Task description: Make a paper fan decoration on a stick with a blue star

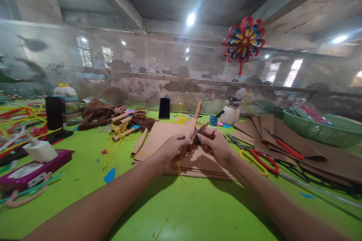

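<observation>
My left hand (173,150) is closed round a rolled brown paper tube (192,123) that tilts up and away. A yellow string (180,169) hangs below that hand. Close beside it, my right hand (217,145) pinches pleated brown paper (202,131) lying against the tube; fingers hide where the two meet. Both hands are above a stack of flat brown paper sheets (157,135) on the green table (181,211).
On the left are paper rolls (124,134), a purple power strip (60,160) and a phone on a stand (55,113). On the right lie scissors (258,158), folded brown paper (319,158) and a green basket (325,130). A blue jar (213,121) stands behind, before a perforated screen (147,71).
</observation>
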A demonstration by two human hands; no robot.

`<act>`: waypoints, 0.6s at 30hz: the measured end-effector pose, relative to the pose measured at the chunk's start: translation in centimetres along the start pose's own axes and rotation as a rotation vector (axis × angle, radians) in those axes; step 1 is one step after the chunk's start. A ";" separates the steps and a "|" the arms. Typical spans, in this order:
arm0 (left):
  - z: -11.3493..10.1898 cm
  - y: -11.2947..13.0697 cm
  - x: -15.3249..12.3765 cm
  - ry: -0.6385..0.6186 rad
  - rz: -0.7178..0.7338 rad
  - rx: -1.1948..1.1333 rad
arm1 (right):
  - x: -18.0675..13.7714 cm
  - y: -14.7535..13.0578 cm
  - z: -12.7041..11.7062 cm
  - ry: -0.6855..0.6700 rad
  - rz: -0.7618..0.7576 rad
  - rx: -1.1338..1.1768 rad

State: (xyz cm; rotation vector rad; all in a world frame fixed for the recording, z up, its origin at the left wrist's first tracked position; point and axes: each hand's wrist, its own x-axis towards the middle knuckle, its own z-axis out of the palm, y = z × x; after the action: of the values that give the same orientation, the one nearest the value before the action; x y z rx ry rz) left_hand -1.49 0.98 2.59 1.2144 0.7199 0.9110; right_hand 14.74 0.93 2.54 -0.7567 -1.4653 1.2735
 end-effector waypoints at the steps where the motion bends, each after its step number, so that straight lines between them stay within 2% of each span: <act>1: 0.0 0.2 -0.1 -0.033 -0.006 -0.037 | 0.0 0.0 0.0 -0.007 0.003 0.012; 3: -0.1 0.5 -0.3 -0.068 -0.007 -0.098 | -0.1 0.1 0.0 -0.019 0.009 0.035; 10: -0.2 0.6 -0.4 -0.047 0.013 -0.127 | 0.0 0.5 -0.4 -0.050 0.038 0.119; 15: -0.2 0.2 0.0 0.034 0.082 -0.061 | -0.1 0.7 -0.3 -0.040 0.080 0.089; 18: -0.3 0.2 0.2 0.091 0.106 -0.012 | -0.4 0.6 0.5 0.032 0.112 -0.008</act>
State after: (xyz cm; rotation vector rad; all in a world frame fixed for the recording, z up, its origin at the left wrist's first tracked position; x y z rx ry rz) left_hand -1.66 1.26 2.70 1.2156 0.7264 1.0620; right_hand 14.30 0.58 1.85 -0.8701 -1.4198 1.3345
